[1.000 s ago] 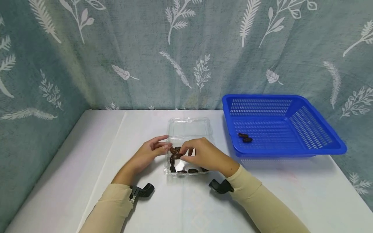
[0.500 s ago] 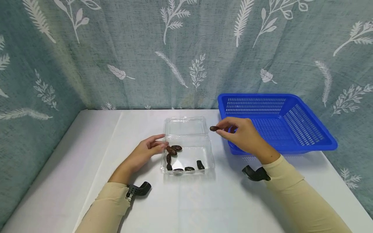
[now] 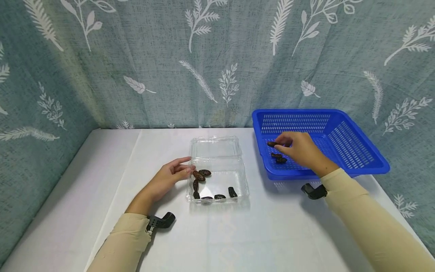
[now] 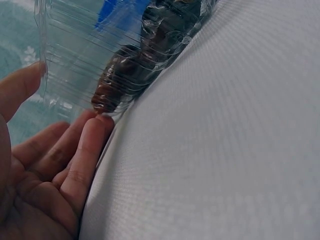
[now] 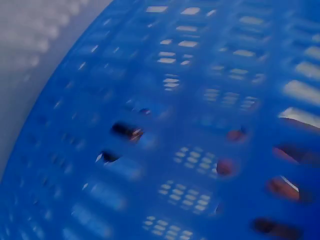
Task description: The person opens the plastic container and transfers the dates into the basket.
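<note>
- Right hand [image 3: 302,151], mine, pinches 1 dark date [image 3: 271,144] inside the blue basket [image 3: 295,112].
- With my left hand [image 3: 166,179], fingers loosely extended, I touch the clear box [image 3: 221,183].
- White counter [image 3: 238,234] meets curtain [image 3: 153,56] behind; a strip separates box and basket.

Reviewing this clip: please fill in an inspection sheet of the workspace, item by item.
Surface: white-covered table, crease line toward its left.
Job's things: open clear plastic clamshell with dark brown dates inside; blue plastic basket with two more visible on its floor.
Clutter: nothing seen.
Hands: left hand touches the clamshell's left side; right hand pinches a single date at the basket.
Cables: nothing seen.
Surroundings: grey-green leaf-print curtain.
</note>
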### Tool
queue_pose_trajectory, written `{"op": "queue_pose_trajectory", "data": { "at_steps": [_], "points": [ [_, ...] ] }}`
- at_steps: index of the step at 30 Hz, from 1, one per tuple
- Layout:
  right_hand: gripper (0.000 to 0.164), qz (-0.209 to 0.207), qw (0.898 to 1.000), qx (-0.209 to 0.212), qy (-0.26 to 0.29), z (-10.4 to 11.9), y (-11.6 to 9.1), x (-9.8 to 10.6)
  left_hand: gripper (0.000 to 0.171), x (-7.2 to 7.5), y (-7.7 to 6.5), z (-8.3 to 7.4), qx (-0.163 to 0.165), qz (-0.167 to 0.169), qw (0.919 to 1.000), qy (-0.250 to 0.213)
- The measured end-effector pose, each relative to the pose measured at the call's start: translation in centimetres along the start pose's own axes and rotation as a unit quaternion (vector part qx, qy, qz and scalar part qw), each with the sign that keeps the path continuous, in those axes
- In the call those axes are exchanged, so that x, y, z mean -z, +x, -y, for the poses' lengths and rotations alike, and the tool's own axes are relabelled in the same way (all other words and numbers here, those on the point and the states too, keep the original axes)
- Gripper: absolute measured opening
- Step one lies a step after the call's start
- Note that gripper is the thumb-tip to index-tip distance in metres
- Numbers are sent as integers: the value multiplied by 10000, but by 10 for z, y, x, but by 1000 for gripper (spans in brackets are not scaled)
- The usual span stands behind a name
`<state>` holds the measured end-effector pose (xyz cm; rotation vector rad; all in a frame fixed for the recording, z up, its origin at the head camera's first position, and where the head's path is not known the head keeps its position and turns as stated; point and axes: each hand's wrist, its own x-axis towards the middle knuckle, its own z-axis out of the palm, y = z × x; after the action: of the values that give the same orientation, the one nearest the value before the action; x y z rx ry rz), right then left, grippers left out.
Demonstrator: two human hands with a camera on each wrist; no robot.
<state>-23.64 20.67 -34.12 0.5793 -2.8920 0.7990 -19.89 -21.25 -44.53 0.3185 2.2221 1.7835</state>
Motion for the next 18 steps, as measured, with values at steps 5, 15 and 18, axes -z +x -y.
{"op": "queue_pose_trajectory", "data": {
  "at_steps": [5,15,18],
  "points": [
    [14,380,9990,-145,-159,-15,9,-2,60,1,-1,1,48,8,10000,35],
    [8,713,9936,-421,-766,-34,18,-6,61,0,0,-1,60,4,10000,75],
    [8,878,9901,-585,-931,-34,19,-7,61,1,0,-2,49,25,9998,168]
  ]
}}
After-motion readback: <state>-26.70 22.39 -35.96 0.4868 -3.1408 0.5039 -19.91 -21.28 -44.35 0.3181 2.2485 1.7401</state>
